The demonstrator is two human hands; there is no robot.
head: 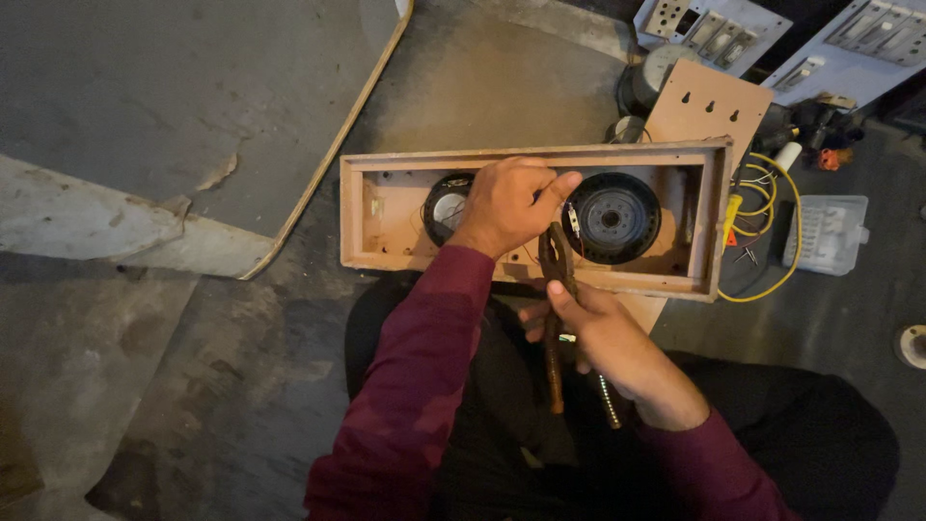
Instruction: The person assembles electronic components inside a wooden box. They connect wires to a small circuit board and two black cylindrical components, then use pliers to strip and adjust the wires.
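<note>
A long shallow wooden box (386,164) lies open on the floor in front of my knees, with a small round speaker (446,207) at its left and a larger black speaker (612,218) at its right. My left hand (506,205) rests inside the box between the two speakers, fingers pinched on something small that I cannot make out. My right hand (603,328) grips rusty pliers (557,289) by the handles, jaws pointing up to the box's near wall beside the left hand.
A yellow cable (781,232) loops at the box's right end, beside a clear plastic parts case (830,232). Grey switch panels (714,29) and a brown board with keyhole slots (707,106) lie behind. A large grey slab with a wooden edge (193,116) fills the left.
</note>
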